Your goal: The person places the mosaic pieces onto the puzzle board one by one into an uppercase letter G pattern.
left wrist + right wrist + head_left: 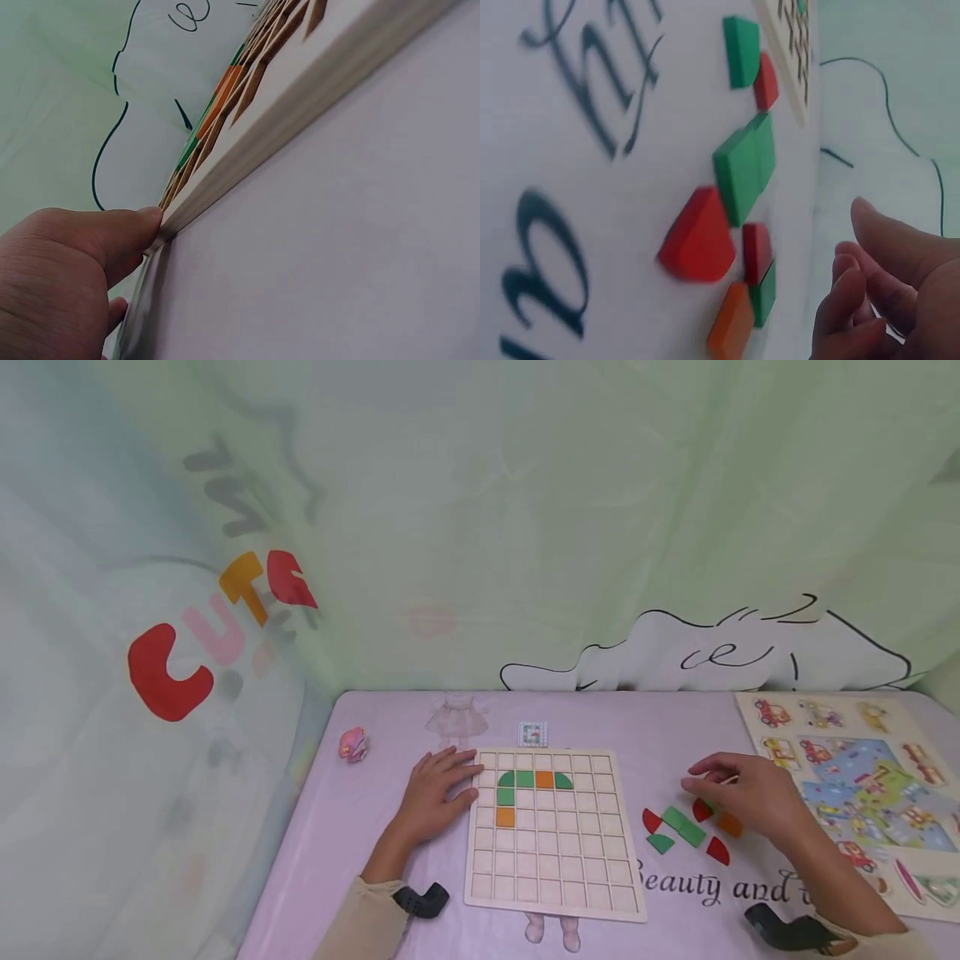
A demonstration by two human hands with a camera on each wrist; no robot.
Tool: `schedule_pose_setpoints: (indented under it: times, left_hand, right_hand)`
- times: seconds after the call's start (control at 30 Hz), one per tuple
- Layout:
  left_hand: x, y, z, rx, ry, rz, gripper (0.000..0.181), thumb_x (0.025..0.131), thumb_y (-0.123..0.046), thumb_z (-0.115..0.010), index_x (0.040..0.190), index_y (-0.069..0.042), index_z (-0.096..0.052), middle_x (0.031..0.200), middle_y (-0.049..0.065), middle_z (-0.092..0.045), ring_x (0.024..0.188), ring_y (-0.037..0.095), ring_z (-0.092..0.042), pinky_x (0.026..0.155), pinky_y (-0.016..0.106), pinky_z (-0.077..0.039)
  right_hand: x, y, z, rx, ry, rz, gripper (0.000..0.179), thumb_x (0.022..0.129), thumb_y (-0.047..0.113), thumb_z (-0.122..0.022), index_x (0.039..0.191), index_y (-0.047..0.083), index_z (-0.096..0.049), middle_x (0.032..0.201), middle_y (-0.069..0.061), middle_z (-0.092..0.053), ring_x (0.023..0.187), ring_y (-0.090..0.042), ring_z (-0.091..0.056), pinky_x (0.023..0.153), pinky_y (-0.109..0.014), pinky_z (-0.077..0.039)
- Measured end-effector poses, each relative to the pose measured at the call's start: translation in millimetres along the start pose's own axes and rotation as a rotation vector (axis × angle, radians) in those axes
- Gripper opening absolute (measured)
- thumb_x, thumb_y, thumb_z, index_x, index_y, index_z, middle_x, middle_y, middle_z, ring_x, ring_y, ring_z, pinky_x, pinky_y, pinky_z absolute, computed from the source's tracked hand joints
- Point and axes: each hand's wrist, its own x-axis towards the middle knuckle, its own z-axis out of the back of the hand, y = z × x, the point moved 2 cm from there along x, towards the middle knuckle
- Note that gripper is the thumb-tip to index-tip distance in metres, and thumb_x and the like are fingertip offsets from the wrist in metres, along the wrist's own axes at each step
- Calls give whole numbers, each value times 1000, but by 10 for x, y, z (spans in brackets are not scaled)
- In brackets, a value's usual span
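Note:
A pale wooden grid board (558, 868) lies in the middle of the table. Near its upper left, green and orange tiles (544, 780) form a row with a short column below its left end. My left hand (435, 797) rests at the board's left edge, thumb and fingertips touching the rim. Over the loose tiles on the right, my right hand (757, 797) hovers with loosely bent fingers and nothing between them. Below it lie green squares (683, 827), red quarter-round tiles (697, 240), an orange tile (731, 322) and a green quarter-round tile (661, 843).
A small pattern card (533, 734) lies just beyond the board's far edge. At the far left is a pink figurine (353, 744). A picture puzzle (873, 777) covers the table's right side, partly behind the right forearm. Printed curtains hang behind the table.

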Motion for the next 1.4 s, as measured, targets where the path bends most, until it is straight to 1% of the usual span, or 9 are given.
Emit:
schedule_pose_setpoints:
  times: [0.1,0.23,0.37,0.53,0.9,1.07,1.3,1.4]
  left_hand:
    - [0,-2,-1,-4,1,4,42,99,-35,-62,138,-22,-65,154,1,-53,150,31,-39,123,62,-21]
    - [-1,-1,-5,-1,-1,7,41,99,-35,-62,138,-22,-65,154,1,-54,150,31,-39,123,62,-21]
    - [-2,4,-10,1,1,7,42,99,-35,-62,138,-22,-65,154,1,-54,150,31,-39,123,63,-21]
    - [2,13,-17,3,-2,4,41,99,-35,-62,138,-22,-65,154,0,-54,150,31,-39,123,62,-21]
    - [-1,8,-7,0,-6,6,41,99,-35,-62,138,-22,-66,153,0,-54,149,30,-40,123,62,-22]
    - [-4,-2,6,-10,-8,0,41,99,-34,-63,137,-21,-66,153,1,-54,149,32,-40,123,63,-21]
    - [-8,1,4,-2,-14,-11,41,99,-34,-63,137,-21,-66,153,2,-54,149,32,-41,122,63,-22]
    - [-7,1,-2,-6,-19,-15,41,99,-34,-63,137,-20,-66,153,3,-55,149,33,-41,122,63,-23]
  right_hand:
    - [32,-125,23,-26,-12,-36,54,89,46,-76,118,1,-69,93,-11,-68,83,-24,-57,61,-29,-48]
    - [64,-252,25,-51,-30,-59,55,87,46,-78,114,-1,-69,90,-11,-69,81,-24,-56,61,-30,-46]
    - [76,-319,20,-66,-31,-64,56,85,48,-79,111,-1,-71,88,-10,-69,80,-24,-56,60,-29,-44]
    - [98,-370,15,-71,-6,-68,59,84,50,-79,111,-1,-71,90,-11,-70,81,-24,-57,61,-29,-44]
    - [128,-409,-14,-54,11,-81,58,83,48,-82,108,-2,-69,86,-8,-69,80,-24,-56,62,-30,-44]
    - [133,-415,-34,-45,14,-96,57,82,48,-83,105,-2,-68,84,-10,-67,80,-24,-54,61,-30,-43]
    - [131,-408,-52,-30,6,-120,53,82,45,-84,102,0,-65,82,-8,-64,79,-24,-54,62,-30,-43]
    - [114,-389,-60,-21,11,-118,50,83,44,-83,100,1,-64,80,-7,-61,77,-23,-53,60,-30,-42]
